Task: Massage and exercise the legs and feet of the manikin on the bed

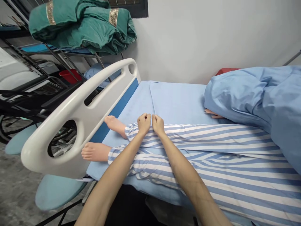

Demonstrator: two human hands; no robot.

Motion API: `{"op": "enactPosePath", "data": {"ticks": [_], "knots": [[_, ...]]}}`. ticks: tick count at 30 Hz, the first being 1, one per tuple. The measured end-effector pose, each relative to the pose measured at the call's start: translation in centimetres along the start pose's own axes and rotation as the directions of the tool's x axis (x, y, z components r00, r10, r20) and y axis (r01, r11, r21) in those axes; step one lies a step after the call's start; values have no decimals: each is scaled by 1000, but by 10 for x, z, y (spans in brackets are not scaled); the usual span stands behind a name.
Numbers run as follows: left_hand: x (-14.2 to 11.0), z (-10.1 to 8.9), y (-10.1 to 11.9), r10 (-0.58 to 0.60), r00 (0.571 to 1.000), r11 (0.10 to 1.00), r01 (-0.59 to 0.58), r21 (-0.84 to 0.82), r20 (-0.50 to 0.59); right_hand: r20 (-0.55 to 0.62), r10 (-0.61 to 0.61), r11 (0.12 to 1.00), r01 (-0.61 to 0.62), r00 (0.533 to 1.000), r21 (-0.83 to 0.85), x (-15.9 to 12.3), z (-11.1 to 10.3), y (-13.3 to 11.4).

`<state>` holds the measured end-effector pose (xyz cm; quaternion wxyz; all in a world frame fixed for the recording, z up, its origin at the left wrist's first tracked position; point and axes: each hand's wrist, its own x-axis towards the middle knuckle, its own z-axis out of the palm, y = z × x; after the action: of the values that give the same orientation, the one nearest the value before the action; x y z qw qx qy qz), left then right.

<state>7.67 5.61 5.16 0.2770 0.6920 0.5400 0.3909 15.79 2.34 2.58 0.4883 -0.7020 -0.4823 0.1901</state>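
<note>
Left hand (144, 123) and right hand (158, 124) sit side by side at centre frame, fingers curled shut, both apparently pinching the striped trousers (211, 147) on the far leg, near the cuff (fingertips hidden, so grip depth unclear). The trousers are on a manikin lying on a blue sheet (178, 100). Its bare feet (114, 126) lie at left of centre, just inside the white footboard (77, 110). A blue blanket (256, 97) covers the upper body at right, with a manikin hand (213, 114) poking out. Green blanket (80, 26) upper left, on a rack; red bucket (70, 75) beyond the footboard.
</note>
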Motion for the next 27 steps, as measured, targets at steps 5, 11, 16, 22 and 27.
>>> {"op": "enactPosePath", "data": {"ticks": [5, 11, 16, 22, 27], "knots": [[1, 16, 7, -86, 996, 996, 85, -20, -30, -3, 12, 1000, -12, 1000, 24, 1, -1, 0], [-10, 32, -17, -114, 993, 974, 104, 202, 40, -9, 25, 1000, -25, 1000, -1, -1, 1, 0], [-12, 31, -19, -105, 990, 954, 74, 290, 93, -16, 17, 998, -18, 1000, -62, 0, 0, 0], [-11, 25, -15, -115, 986, 938, 67, 340, 123, -6, -22, 996, 21, 1000, -90, -2, 1, 3], [-13, 22, -12, -125, 984, 928, 72, 365, 124, 78, -32, 987, 44, 996, -152, 4, -10, -2]]}}
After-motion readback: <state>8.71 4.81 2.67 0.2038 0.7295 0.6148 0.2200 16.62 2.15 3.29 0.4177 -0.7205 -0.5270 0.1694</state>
